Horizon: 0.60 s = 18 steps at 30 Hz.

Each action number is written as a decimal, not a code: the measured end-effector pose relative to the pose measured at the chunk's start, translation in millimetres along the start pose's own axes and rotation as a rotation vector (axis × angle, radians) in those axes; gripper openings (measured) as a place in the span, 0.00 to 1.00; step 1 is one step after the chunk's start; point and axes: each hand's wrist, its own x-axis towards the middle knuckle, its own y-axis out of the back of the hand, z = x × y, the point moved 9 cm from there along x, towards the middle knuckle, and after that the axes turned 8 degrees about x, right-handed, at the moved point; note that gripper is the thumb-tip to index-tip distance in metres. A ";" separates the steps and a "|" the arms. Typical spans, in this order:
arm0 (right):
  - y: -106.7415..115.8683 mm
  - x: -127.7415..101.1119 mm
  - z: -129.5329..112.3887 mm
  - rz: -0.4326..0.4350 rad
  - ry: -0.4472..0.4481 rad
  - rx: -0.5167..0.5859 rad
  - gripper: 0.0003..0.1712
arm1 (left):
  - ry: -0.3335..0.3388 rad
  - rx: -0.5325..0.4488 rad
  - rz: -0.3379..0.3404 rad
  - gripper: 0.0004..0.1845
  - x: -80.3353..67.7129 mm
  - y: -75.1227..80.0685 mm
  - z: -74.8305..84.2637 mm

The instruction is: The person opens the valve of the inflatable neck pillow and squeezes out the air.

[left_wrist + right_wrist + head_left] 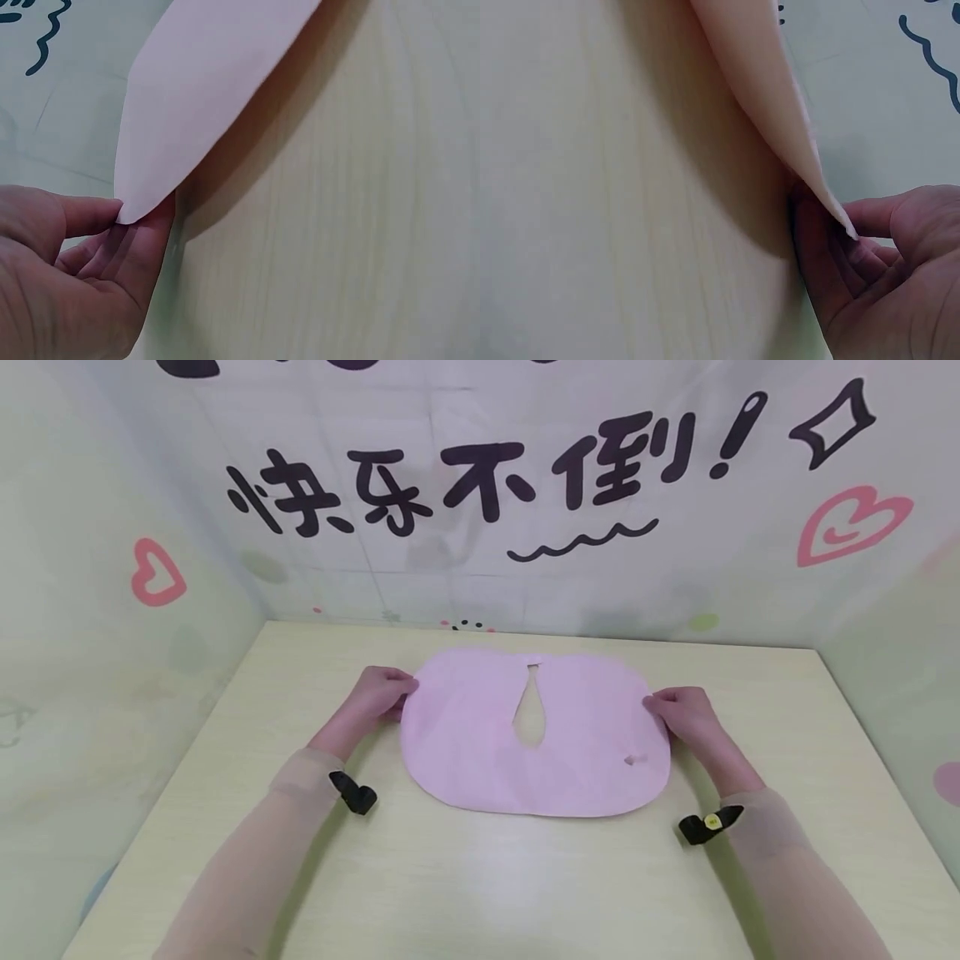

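Between both hands spreads a thin pink sheet (465,727) with rounded ends, a teardrop-shaped cut-out in its middle and a small cut near its lower right. My left hand (378,693) pinches the sheet's left edge between thumb and fingers. On the opposite side, my right hand (686,714) pinches the right edge. In the left wrist view the sheet (202,90) stands a little off the table, casting a shadow, its corner under the thumb of the left hand (67,277). The right wrist view shows the raised edge of the sheet (754,82) held by the right hand (889,292).
A pale wood-grain table (480,885) lies under the sheet and arms. Behind it hangs a white printed backdrop (420,585) with black characters and pink hearts, and similar cloth flanks both sides. Each wrist wears a small black camera, one at the left cuff (356,795).
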 end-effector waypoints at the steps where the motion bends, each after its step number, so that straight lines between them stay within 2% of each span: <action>1: 1.0 1.4 -0.7 0.017 0.002 -0.005 0.25 | -0.001 0.007 0.011 0.20 0.9 0.2 1.8; 4: 3.1 5.9 -3.1 0.049 0.005 -0.013 0.25 | -0.015 0.027 0.037 0.20 4.7 0.4 6.3; 9: 4.2 8.1 -4.2 0.049 0.007 -0.009 0.26 | -0.069 0.095 0.097 0.19 8.1 2.9 12.4; 13: 6.7 6.0 -7.2 0.058 0.024 -0.027 0.26 | -0.181 0.260 0.188 0.21 -4.1 8.8 29.7; 16: 10.1 1.9 -16.5 0.093 0.059 -0.092 0.25 | -0.276 0.420 0.250 0.25 -20.4 8.6 48.3; 18: 11.5 -2.0 -24.5 0.117 0.081 -0.148 0.25 | -0.316 0.519 0.275 0.28 -30.7 4.4 59.4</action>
